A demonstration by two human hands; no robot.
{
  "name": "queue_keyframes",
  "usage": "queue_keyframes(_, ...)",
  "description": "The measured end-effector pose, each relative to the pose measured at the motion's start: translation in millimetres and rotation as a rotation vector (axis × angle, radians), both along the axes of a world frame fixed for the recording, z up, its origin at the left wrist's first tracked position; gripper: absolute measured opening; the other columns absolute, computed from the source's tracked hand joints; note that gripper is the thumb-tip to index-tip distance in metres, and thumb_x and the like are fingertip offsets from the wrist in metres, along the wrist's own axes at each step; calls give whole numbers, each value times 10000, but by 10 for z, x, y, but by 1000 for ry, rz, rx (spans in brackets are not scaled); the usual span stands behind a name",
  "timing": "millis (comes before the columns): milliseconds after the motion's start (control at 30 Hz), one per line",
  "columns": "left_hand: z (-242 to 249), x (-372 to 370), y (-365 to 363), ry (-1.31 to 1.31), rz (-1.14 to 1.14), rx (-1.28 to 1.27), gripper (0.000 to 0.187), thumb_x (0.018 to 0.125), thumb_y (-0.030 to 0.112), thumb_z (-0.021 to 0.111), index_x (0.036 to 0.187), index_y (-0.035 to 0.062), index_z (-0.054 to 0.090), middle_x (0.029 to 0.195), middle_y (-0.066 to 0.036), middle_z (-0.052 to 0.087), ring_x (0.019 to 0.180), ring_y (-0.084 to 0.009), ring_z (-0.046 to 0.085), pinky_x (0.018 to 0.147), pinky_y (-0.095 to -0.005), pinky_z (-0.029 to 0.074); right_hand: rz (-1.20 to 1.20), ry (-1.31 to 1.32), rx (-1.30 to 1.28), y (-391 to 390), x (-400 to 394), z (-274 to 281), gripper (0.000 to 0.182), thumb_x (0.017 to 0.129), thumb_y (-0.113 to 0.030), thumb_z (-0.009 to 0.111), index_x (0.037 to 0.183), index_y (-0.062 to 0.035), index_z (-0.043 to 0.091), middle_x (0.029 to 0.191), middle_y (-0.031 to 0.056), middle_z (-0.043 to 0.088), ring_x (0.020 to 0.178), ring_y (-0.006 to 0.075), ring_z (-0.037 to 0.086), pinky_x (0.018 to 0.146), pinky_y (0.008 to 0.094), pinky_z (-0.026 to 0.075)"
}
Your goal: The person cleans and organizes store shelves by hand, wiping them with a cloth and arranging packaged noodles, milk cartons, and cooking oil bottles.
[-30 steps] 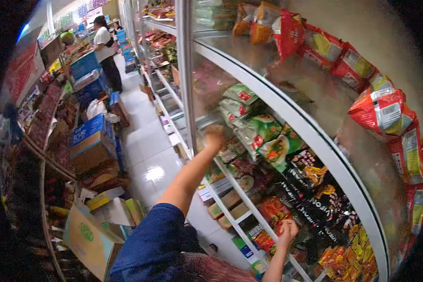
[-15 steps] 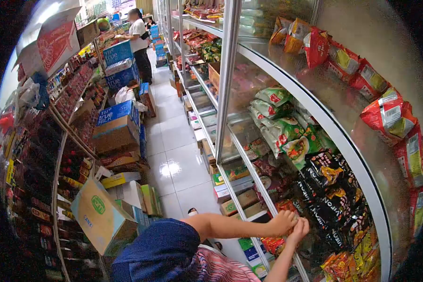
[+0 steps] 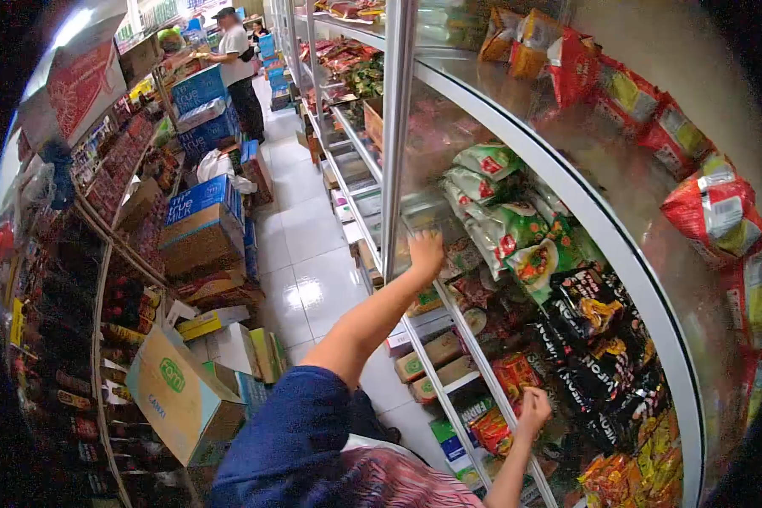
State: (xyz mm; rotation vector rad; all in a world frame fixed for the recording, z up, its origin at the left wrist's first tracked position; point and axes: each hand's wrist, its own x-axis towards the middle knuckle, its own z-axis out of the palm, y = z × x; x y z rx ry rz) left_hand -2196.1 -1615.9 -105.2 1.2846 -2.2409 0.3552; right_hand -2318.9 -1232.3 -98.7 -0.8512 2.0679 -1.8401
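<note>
My left hand (image 3: 427,254) reaches across the shelf front, close to the upright metal frame (image 3: 398,144) of the glass cabinet. Its fingers are bent and somewhat apart, with nothing visible in them. Lower down, my right hand (image 3: 534,411) is closed, fingertips together, in front of the red and orange packets (image 3: 515,375) by the shelf rail (image 3: 481,360). Whatever it may hold is too small to make out. Behind the hands lie green and white packets (image 3: 529,254) and black noodle packets (image 3: 597,364).
Red packets (image 3: 715,207) hang in a chain at the right. A curved white frame edge (image 3: 605,199) crosses the cabinet. Cartons (image 3: 182,389) are stacked along the left shelves beside the tiled aisle (image 3: 300,254). A person (image 3: 239,72) stands far down the aisle.
My hands, together before, have come apart. The left one has moved up and left to the upright frame; the right one has stayed near the lower rail. The view has shifted slightly.
</note>
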Motion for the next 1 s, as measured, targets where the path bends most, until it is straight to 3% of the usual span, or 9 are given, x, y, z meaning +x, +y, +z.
queue_keyframes(33,-46,-25,-176,-43,69,-81,158,702,185,479,831,150,564,774,-96,547,704,-238,505,542,-364,355,30,-126,-51,15,44,37,77,793,-114,537,797,-42,564,620,-31,488,484,27,383,427,175,286)
queue_keyframes(67,-7,-101,-472,-126,166,304,107,697,183,491,735,155,588,718,-99,569,627,-219,518,503,-356,349,46,-225,-105,51,11,129,78,786,-128,550,792,-52,562,602,-36,475,466,23,367,410,175,275)
queue_keyframes(167,-21,14,-791,352,66,326,240,798,279,451,732,105,602,696,-98,576,629,-226,564,501,-369,389,70,-150,-97,64,-30,91,118,769,-147,573,795,-35,545,530,-39,412,417,27,328,365,186,238)
queue_keyframes(200,-141,22,-957,-67,39,72,291,835,303,413,755,93,597,762,-102,579,640,-233,559,498,-368,388,106,-248,-110,63,-40,106,108,774,-124,552,784,-17,538,514,-30,404,411,33,321,370,193,236)
queue_keyframes(300,-111,-194,-994,144,171,265,315,842,324,394,824,79,592,828,-92,576,683,-252,558,501,-382,391,117,-198,-21,42,-10,173,98,771,-97,531,778,1,531,503,-21,402,405,39,311,375,202,232)
queue_keyframes(400,-57,-436,-818,-146,519,351,298,846,302,387,880,70,572,876,-102,567,709,-263,558,498,-386,396,99,-147,40,47,7,190,93,767,-76,511,766,16,523,495,-20,391,399,46,298,380,208,223)
queue_keyframes(733,-15,-609,777,34,-61,-54,154,721,196,478,817,91,540,802,-85,493,729,-222,463,548,-349,354,73,-154,-49,31,-2,165,142,820,-130,491,739,-19,523,451,-20,344,366,48,250,354,213,176)
queue_keyframes(933,140,-498,2052,-44,-395,-25,248,708,203,460,928,99,508,818,-88,472,718,-201,440,525,-325,311,97,-171,-251,32,-41,127,133,820,-101,450,742,-18,518,464,-9,358,377,47,255,355,213,185)
queue_keyframes(1000,323,-474,2556,-85,-583,183,272,712,244,491,930,87,530,892,-107,488,812,-252,462,629,-356,366,-93,-75,-197,67,64,182,118,808,-112,456,794,-10,513,586,17,409,526,91,377,493,225,318)
